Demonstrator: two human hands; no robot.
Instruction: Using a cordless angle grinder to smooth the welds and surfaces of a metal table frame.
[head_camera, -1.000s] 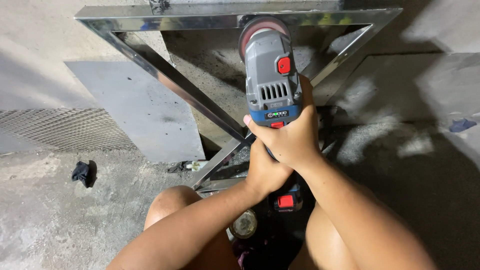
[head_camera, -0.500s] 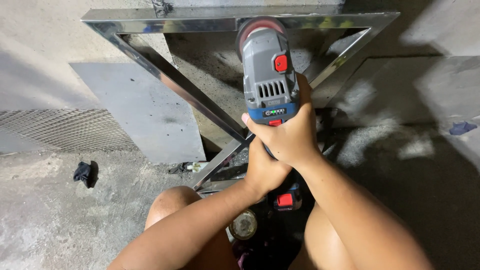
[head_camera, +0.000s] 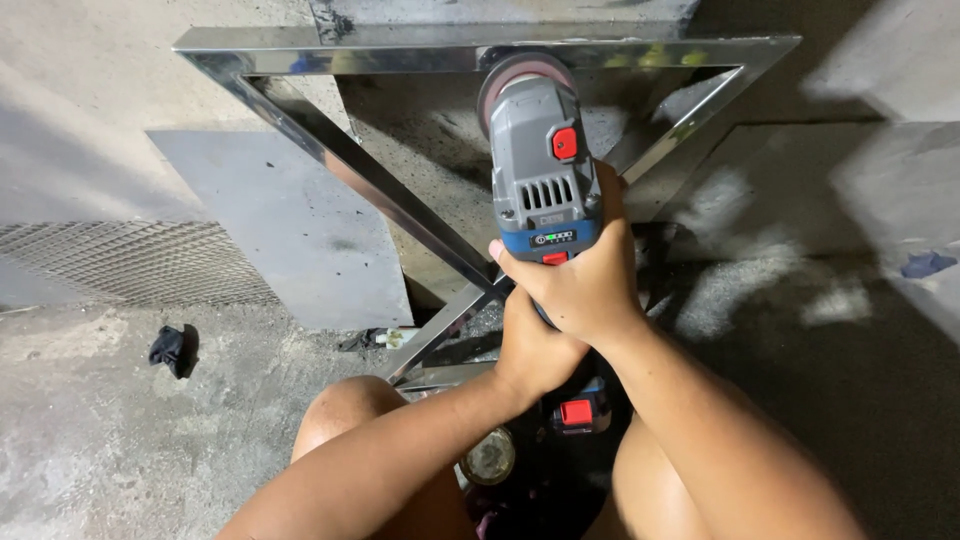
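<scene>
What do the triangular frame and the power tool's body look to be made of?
Triangular frame: probably polished steel tube, mirror-bright, reflecting its surroundings. Power tool: likely moulded plastic housing, matt grey with vent slots and red buttons, gripped by the right hand and left hand.

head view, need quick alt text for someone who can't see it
Both hands, the right hand over the left hand, hold a grey cordless grinder with its disc against the top bar of a shiny metal frame. A flat grey sheet leans behind on a dusty concrete floor.

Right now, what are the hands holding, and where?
Both grip the grey cordless polisher: right hand around its body behind the head, left hand lower on the handle.
</scene>
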